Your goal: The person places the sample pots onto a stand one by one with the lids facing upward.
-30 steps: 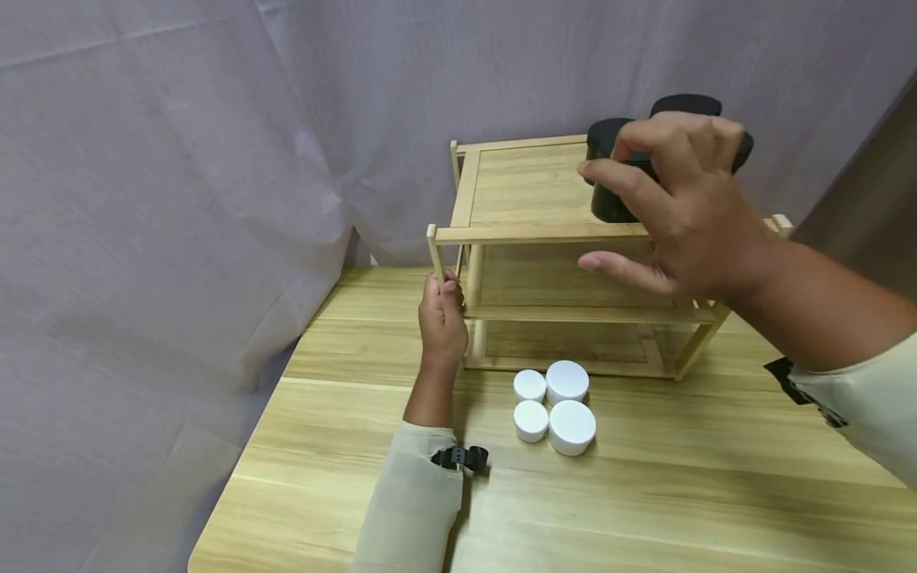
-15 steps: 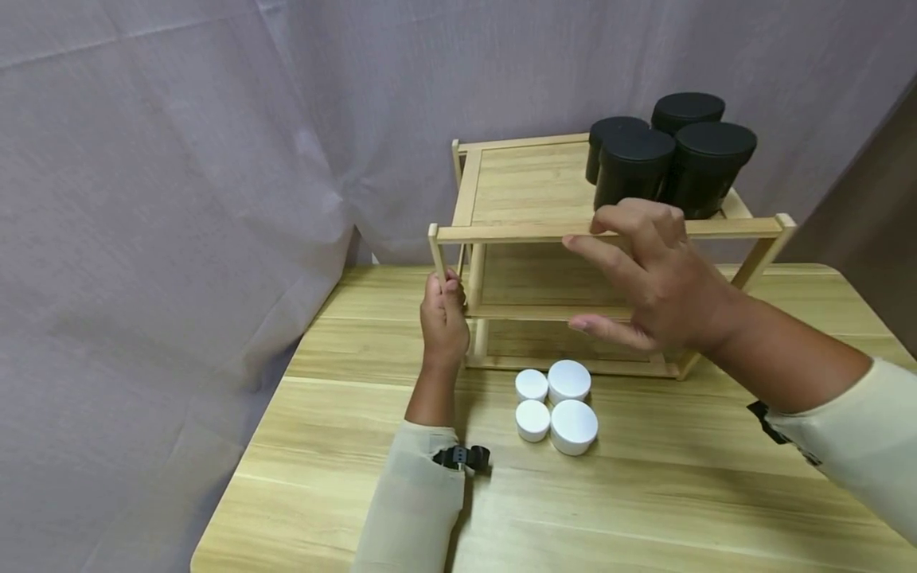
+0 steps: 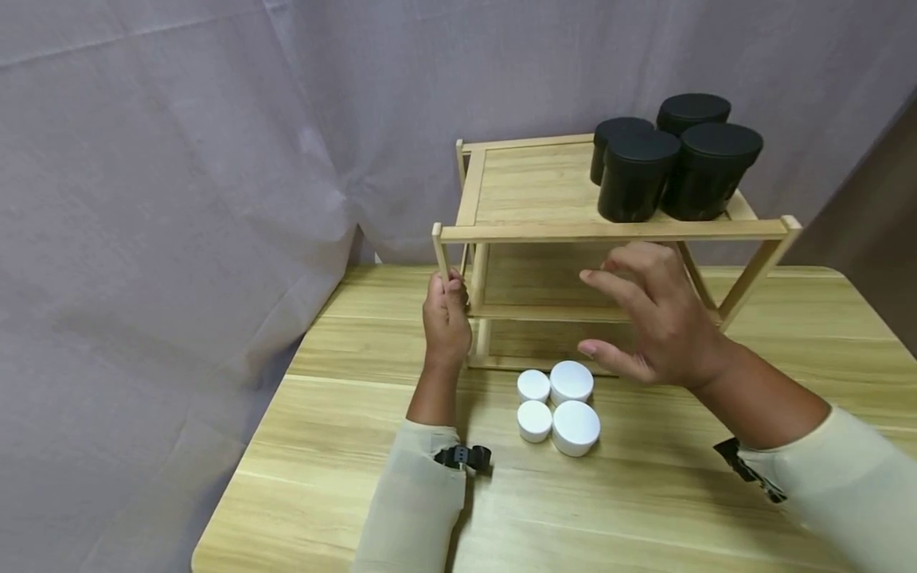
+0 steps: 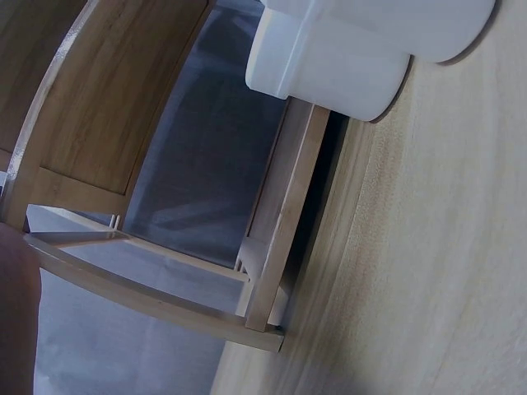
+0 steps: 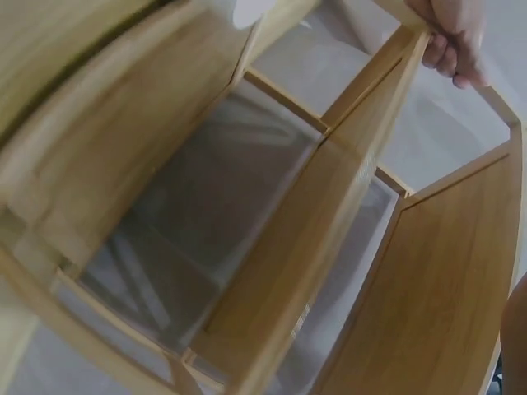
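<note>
My left hand (image 3: pixel 447 322) grips the front left post of a three-tier wooden shelf rack (image 3: pixel 544 233); in the right wrist view those curled fingers (image 5: pixel 449 62) show at the post. In front of the rack's middle tier hovers my right hand (image 3: pixel 655 318), thumb and index finger spread apart with nothing between them. Several black lidded jars (image 3: pixel 637 179) stand together on the right of the top tier. Below, on the table, several white lidded jars (image 3: pixel 575 426) sit in a tight cluster before the rack; two sizes show. The left wrist view catches some white jars (image 4: pixel 346 70) beside the rack's bottom tier.
The rack stands on a light wooden table (image 3: pixel 344 446) with a rounded far right corner. A grey curtain (image 3: pixel 179 199) hangs behind and along the left side. A darker panel (image 3: pixel 874 215) rises at the far right.
My right hand has come down and toward me from in front of the black jars to the middle tier's level, uncovering those jars. My left hand keeps its grip on the post.
</note>
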### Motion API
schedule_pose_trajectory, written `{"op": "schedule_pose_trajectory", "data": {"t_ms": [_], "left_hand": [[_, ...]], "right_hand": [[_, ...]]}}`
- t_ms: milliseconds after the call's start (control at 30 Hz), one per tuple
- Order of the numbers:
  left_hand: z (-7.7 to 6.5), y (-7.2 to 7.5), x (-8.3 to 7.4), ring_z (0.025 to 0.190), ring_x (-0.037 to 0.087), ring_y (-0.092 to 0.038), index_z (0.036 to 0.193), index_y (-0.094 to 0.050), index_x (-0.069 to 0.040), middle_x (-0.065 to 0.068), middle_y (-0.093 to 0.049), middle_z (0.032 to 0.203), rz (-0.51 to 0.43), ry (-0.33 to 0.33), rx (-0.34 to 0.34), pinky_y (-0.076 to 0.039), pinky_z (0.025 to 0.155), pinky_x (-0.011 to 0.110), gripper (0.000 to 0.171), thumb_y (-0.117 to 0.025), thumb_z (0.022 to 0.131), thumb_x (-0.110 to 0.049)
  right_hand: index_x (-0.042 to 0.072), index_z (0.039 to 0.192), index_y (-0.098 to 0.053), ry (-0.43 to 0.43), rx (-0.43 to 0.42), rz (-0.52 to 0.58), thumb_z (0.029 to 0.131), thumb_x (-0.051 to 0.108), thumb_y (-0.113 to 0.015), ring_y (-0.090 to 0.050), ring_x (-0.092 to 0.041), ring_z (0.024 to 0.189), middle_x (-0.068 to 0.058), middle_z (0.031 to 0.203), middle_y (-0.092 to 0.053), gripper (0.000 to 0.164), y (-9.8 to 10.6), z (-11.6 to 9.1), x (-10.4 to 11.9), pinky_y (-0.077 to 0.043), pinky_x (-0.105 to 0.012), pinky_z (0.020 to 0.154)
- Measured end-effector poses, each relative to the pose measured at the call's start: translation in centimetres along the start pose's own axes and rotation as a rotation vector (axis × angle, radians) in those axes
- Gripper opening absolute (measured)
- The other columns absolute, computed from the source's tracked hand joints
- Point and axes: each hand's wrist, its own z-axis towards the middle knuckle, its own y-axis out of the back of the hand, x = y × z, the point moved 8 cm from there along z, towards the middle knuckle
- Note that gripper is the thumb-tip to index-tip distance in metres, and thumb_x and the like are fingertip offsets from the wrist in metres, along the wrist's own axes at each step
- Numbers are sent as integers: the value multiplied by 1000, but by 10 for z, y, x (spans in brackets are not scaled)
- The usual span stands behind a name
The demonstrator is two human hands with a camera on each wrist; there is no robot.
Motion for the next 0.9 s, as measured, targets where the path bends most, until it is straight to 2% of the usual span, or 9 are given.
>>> {"op": "schedule_pose_trajectory", "data": {"t_ms": [133, 300, 467, 600, 733, 900], "left_hand": [[0, -1, 1, 66, 4, -41, 112, -52, 15, -1, -43, 74, 0, 9, 4, -37, 59, 19, 78, -41, 108, -62], [-1, 0, 0, 66, 4, -41, 112, -52, 16, -1, -43, 74, 9, 14, 9, -38, 58, 19, 78, -40, 108, -62], [-1, 0, 0, 66, 4, -40, 113, -51, 16, -2, -42, 75, 3, 15, 11, -36, 59, 19, 75, -40, 109, -58], [-1, -1, 0, 66, 4, -40, 113, -51, 17, -2, -42, 75, -4, 12, 17, -36, 59, 19, 76, -40, 110, -58], [0, 0, 1, 65, 4, -40, 112, -51, 17, -1, -43, 74, -1, 9, 7, -37, 59, 19, 77, -40, 109, -60], [0, -1, 2, 65, 4, -40, 112, -51, 17, 0, -43, 74, 2, 9, 10, -37, 59, 19, 82, -39, 107, -64]], "right_hand": [[-8, 110, -70, -15, -64, 33, 109, 56, -57, -53, -43, 91, -28, 103, -61, 65, 1, -7, 6, -40, -54, 82], [-6, 102, -74, -73, -73, 23, 110, 55, -57, -59, -37, 79, -24, 92, -68, 64, 0, -20, 8, -42, -47, 70], [-6, 99, -75, -165, -23, 32, 111, 53, -55, -61, -31, 71, -19, 87, -71, 63, -3, -38, -1, -45, -42, 66], [-1, 93, -76, -231, 42, 88, 114, 51, -51, -55, -15, 63, -6, 77, -68, 61, -5, -54, -9, -44, -33, 60], [6, 89, -77, -297, 96, 154, 115, 48, -50, -50, -4, 62, -1, 73, -69, 56, -10, -68, -15, -42, -23, 56], [7, 91, -77, -370, 127, 209, 116, 42, -52, -50, 3, 63, 3, 70, -66, 50, -15, -81, -17, -41, -19, 55]]}}
